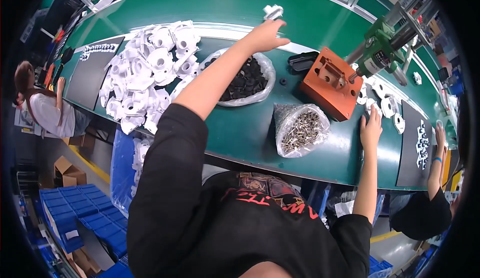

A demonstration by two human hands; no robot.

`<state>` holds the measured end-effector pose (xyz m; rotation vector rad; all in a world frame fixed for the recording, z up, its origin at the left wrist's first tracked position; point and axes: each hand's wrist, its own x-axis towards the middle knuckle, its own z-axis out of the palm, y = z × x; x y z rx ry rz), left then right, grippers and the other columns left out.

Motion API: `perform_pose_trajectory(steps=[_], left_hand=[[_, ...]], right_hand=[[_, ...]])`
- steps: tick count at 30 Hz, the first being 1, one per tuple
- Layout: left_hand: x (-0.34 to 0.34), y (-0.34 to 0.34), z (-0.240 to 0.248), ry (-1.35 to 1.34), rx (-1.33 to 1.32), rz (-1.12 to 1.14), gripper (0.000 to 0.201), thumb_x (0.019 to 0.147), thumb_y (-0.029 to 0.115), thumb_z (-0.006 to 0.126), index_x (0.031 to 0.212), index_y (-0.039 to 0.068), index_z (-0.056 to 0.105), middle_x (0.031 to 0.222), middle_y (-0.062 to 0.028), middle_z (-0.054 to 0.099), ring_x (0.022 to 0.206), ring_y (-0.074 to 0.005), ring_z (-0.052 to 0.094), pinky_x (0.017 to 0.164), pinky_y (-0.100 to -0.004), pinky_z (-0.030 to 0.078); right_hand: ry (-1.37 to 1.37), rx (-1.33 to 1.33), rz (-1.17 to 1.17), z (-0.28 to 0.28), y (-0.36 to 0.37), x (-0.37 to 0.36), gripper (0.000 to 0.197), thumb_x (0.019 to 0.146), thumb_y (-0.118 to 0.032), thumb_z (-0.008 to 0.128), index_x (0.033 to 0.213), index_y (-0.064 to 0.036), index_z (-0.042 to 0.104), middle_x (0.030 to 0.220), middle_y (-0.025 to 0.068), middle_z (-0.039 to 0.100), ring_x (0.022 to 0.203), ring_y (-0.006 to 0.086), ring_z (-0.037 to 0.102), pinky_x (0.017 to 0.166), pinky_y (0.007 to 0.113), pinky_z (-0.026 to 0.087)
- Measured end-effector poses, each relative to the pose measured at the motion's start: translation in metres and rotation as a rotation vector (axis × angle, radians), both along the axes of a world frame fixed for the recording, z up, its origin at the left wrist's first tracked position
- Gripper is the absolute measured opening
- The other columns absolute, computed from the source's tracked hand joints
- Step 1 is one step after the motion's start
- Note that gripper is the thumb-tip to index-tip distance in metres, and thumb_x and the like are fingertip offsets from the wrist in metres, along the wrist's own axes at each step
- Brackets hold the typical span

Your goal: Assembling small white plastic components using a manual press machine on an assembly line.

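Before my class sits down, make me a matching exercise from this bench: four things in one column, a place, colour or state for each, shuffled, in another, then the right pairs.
Things:
1. Left hand
2. Fixture block
3. Small metal pieces
4. Pile of white parts

Descriptions:
A. In a clear bag
B. Heaped on the left of the green table
C. Stretched forward, close to a white part
D. Orange

Pairs: 1-C, 2-D, 3-A, 4-B

Bright, even light leaves a pale sheen on the green table [387,155]; straight edges bow (fisheye distortion) toward black corners.
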<state>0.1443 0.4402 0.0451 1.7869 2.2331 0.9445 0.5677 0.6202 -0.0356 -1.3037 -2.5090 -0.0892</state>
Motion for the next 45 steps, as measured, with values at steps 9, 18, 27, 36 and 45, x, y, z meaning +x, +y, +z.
perform_pose_trajectory(steps=[9, 18, 27, 36, 45], left_hand=[[-0.045, -0.176, 0.018, 0.469, -0.431, 0.633, 0.038, 0.081, 0.030, 0.061, 0.109, 0.004, 0.055, 0.109, -0.0180, 0.058, 0.103, -0.0347, 0.054, 0.085, -0.0467, 0.044], [-0.056, -0.198, 0.007, 0.369, -0.228, 0.697, 0.025, 0.089, 0.019, 0.048, 0.110, 0.006, 0.050, 0.085, -0.0226, 0.063, 0.081, -0.0364, 0.062, 0.076, -0.0435, 0.046], [0.049, -0.166, 0.043, -0.629, 0.465, 0.104, 0.036, 0.084, -0.003, 0.036, 0.112, 0.008, 0.055, 0.098, -0.0016, 0.056, 0.089, -0.0078, 0.050, 0.080, -0.0216, 0.039], [0.164, -0.139, 0.063, -1.128, 0.468, -0.370, 0.041, 0.072, 0.003, 0.055, 0.112, 0.000, 0.047, 0.102, -0.0051, 0.055, 0.096, -0.0109, 0.054, 0.086, -0.0257, 0.044], [0.170, -0.136, 0.041, -0.418, 0.640, -0.180, 0.042, 0.075, 0.023, 0.075, 0.109, 0.007, 0.057, 0.105, -0.0076, 0.046, 0.098, -0.0176, 0.047, 0.087, -0.0279, 0.037]], right_hand=[[-0.164, -0.071, -0.038, 0.033, -0.041, 0.023, 0.055, 0.077, -0.019, 0.062, 0.129, -0.0137, 0.047, 0.124, 0.0195, 0.048, 0.111, 0.0380, 0.045, 0.092, 0.044, 0.039], [-0.055, -0.284, -0.004, 0.044, -0.065, 0.030, 0.046, 0.076, -0.022, 0.068, 0.118, -0.0095, 0.055, 0.123, 0.0221, 0.049, 0.112, 0.0395, 0.046, 0.093, 0.043, 0.039], [0.895, -0.849, 0.313, 0.099, -0.124, 0.001, 0.048, 0.081, -0.012, 0.062, 0.122, -0.0035, 0.038, 0.102, 0.0103, 0.058, 0.090, 0.0165, 0.055, 0.078, 0.030, 0.044], [1.248, -1.328, 0.765, 0.132, -0.204, -0.090, 0.072, 0.074, -0.013, 0.066, 0.135, -0.0030, 0.029, 0.119, 0.0143, 0.052, 0.110, 0.0221, 0.053, 0.092, 0.034, 0.043], [1.312, -1.520, 0.858, 0.126, -0.223, -0.097, 0.066, 0.082, -0.015, 0.066, 0.137, -0.0028, 0.032, 0.118, 0.0134, 0.054, 0.108, 0.0200, 0.054, 0.091, 0.033, 0.044]])
